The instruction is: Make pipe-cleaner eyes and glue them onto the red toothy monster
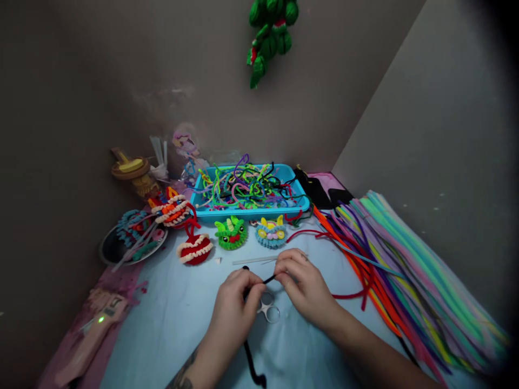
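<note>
Head view: the left hand and right hand grip a black fuzzy stem above the blue-covered table.
Thumb and fingers of each are closed on it, a short, straight stretch showing between them and a longer black length hanging below the left. Silver scissors lie beneath, partly behind the left hand. Beyond sit a green creature, a blue creature and a red piece with cream trim, in front of a blue tray of tangled stems; at right lies a colourful stem bundle.
</note>
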Motion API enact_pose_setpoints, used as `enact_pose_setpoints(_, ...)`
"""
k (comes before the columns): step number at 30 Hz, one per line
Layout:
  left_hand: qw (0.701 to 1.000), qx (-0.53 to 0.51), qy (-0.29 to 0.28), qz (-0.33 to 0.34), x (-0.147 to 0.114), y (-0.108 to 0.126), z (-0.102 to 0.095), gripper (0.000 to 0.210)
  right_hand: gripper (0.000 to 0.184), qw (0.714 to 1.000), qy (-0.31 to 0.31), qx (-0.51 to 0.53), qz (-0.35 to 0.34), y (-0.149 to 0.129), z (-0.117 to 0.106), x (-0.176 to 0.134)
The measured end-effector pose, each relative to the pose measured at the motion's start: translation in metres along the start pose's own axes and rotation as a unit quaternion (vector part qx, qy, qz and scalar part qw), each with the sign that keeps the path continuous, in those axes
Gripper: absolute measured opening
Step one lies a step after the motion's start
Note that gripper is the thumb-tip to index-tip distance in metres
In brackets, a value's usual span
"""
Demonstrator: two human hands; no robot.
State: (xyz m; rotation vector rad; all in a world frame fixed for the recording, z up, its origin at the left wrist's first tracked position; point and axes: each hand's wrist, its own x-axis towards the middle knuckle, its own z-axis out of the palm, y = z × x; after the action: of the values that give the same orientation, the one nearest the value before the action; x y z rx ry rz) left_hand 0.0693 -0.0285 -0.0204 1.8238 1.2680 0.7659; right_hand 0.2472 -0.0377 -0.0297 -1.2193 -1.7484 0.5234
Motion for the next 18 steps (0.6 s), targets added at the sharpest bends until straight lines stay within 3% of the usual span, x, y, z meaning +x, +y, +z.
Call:
enact_pose_setpoints(3,0.997,-0.057,0.002,-0.043,-0.002,0.004,0.005,0.014,0.013,0.990,0.030,0.101,0.098,-0.003,0.005,-0.002)
enact_pose_setpoints(6,0.990,-0.114,0.008,-0.078,-0.003,0.008,0.013,0.013,0.011,0.948,0.077,0.242,0.190,-0.006,0.015,-0.004)
enact_pose_setpoints(9,0.987,-0.142,0.032,-0.075,-0.005,0.011,0.022,0.015,0.016,0.860,0.113,0.422,0.265,-0.012,0.026,-0.006)
enact_pose_setpoints(11,0.987,-0.139,0.057,-0.051,-0.007,0.012,0.026,0.017,0.020,0.787,0.089,0.527,0.308,-0.015,0.031,-0.007)
enact_pose_setpoints(13,0.988,-0.129,0.074,-0.028,-0.010,0.012,0.027,0.019,0.022,0.739,0.058,0.586,0.326,-0.016,0.034,-0.008)
enact_pose_setpoints(14,0.988,-0.127,0.079,-0.025,-0.010,0.012,0.027,0.019,0.023,0.735,0.050,0.593,0.325,-0.015,0.034,-0.008)
enact_pose_setpoints(15,0.988,-0.130,0.080,-0.028,-0.010,0.011,0.025,0.018,0.023,0.750,0.048,0.580,0.316,-0.013,0.033,-0.008)
enact_pose_setpoints(16,0.987,-0.138,0.079,-0.038,-0.009,0.011,0.024,0.018,0.022,0.781,0.047,0.546,0.299,-0.011,0.032,-0.007)
enact_pose_setpoints(18,0.980,-0.170,0.068,-0.075,-0.007,0.010,0.019,0.018,0.016,0.873,0.042,0.420,0.245,-0.005,0.026,-0.007)
